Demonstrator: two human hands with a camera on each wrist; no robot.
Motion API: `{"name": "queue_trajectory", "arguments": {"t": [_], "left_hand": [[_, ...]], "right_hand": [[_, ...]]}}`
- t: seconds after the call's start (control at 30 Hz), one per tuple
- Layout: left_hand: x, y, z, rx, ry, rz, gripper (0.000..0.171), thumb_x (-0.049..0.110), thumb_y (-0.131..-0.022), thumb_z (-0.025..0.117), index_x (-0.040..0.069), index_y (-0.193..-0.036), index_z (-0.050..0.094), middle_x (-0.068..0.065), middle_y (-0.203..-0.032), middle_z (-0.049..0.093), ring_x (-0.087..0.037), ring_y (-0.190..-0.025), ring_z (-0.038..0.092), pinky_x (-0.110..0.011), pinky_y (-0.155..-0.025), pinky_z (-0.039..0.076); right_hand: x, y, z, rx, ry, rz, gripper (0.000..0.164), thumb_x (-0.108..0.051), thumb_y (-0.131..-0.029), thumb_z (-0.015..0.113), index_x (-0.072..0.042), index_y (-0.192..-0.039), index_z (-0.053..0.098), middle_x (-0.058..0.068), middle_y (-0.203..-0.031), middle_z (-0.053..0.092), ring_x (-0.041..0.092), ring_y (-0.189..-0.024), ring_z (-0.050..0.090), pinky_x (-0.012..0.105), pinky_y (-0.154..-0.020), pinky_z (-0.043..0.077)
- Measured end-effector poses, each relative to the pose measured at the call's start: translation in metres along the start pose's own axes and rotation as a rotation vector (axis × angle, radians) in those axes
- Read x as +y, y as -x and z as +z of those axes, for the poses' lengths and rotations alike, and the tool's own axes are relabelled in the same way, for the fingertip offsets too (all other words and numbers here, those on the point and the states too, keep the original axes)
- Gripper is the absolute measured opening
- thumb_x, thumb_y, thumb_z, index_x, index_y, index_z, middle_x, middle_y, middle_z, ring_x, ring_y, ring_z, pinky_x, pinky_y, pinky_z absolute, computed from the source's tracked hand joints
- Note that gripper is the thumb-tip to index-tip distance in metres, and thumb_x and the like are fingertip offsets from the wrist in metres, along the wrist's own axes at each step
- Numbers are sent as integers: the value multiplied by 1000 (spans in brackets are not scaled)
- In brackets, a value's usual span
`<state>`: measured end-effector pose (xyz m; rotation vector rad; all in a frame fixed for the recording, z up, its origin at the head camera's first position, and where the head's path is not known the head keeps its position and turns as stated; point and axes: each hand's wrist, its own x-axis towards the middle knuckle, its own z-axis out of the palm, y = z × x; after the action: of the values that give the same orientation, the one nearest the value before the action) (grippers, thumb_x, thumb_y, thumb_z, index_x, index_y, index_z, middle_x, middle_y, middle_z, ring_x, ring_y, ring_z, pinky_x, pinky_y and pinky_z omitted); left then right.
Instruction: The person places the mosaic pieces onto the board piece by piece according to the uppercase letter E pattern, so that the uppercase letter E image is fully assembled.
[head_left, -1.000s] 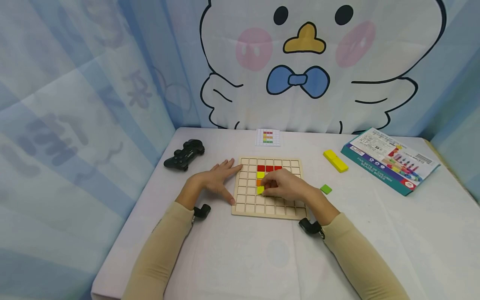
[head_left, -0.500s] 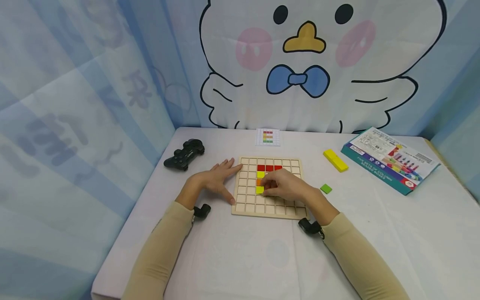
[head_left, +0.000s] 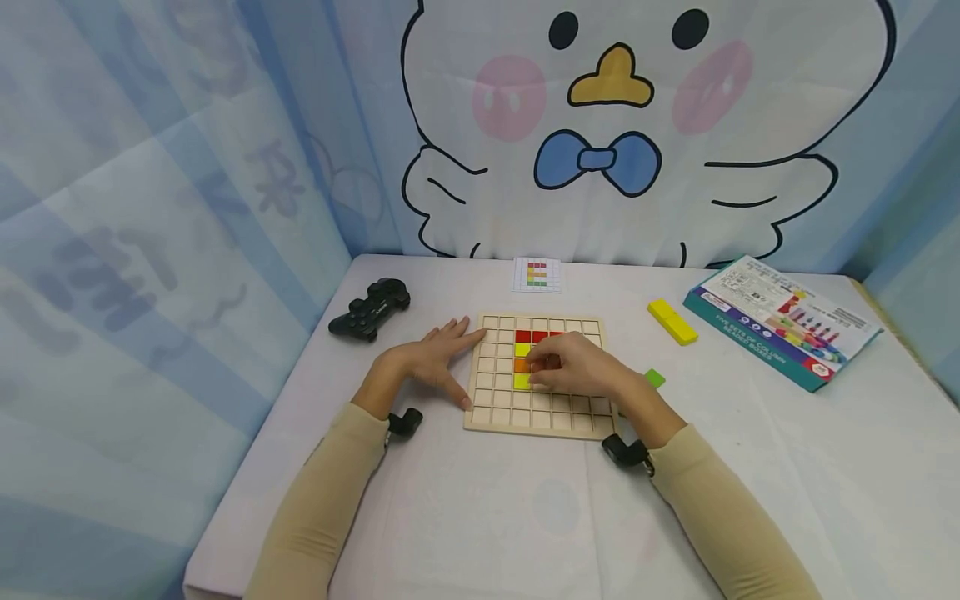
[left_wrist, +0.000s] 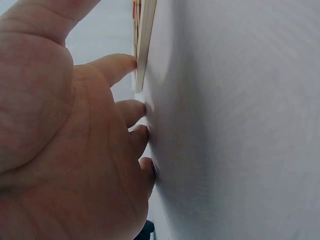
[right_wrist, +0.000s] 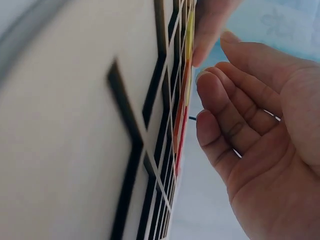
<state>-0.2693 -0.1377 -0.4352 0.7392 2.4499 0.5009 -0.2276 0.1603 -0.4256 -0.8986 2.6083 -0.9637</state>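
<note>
A wooden grid board [head_left: 491,400] lies flat on the table. Red tiles [head_left: 522,337] form a short row in it, and below their left end sit a yellow tile [head_left: 522,350], an orange tile [head_left: 521,365] and a lower yellow tile [head_left: 521,382]. My left hand [head_left: 435,358] spreads its fingers at the board's left side, index fingertip and thumb at the edge. Over the board hovers my right hand [head_left: 577,365], fingertips just right of the tile column. In the right wrist view its fingers [right_wrist: 210,90] bend loosely, apart from the thumb, with nothing between them.
A green tile [head_left: 656,378] lies right of the board, partly behind the right wrist. Yellow blocks [head_left: 672,322] and a printed box [head_left: 780,325] stand farther right. Behind the board is a pattern card [head_left: 537,275]; a black game controller [head_left: 371,310] lies at the left.
My right hand has come away from the lower yellow tile, shifting slightly right and up, and now hides part of the green tile. The left hand stays put.
</note>
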Motion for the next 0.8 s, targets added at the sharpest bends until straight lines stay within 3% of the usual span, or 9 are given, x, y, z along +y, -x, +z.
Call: {"name": "queue_trajectory", "arguments": {"t": [0.8], "left_hand": [[-1,-1,1,1,-16,-14,134,60,-67,93,28,-169,12,-7,-176,-8,-27,-163,-12,-50,-133,-4]], "right_hand": [[40,44,-46,135,-23,162,36,-23,-94,80,-7,-126,74,3,-94,68,23,-86,58,24,-69,49]]}}
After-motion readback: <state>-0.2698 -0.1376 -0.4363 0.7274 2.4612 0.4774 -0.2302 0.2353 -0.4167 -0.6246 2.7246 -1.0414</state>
